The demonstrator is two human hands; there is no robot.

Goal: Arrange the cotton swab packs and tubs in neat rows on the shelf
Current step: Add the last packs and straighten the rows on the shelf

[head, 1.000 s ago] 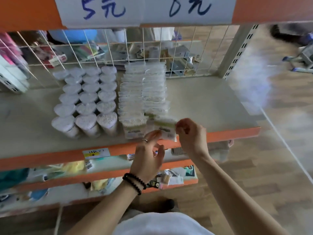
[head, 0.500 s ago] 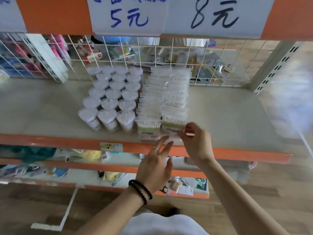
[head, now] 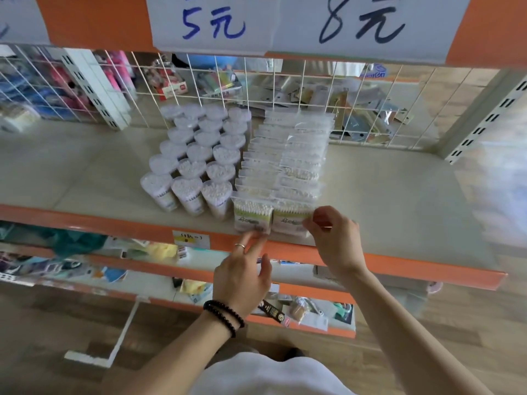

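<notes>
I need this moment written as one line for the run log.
left hand: open, fingers touch front left pack | right hand: pinches front right pack | tubs: three rows | shelf

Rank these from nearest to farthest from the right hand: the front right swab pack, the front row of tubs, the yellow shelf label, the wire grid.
1. Front right swab pack, pinched by the right hand.
2. Front row of tubs, left.
3. Yellow shelf label, farther left.
4. Wire grid, behind.
</notes>
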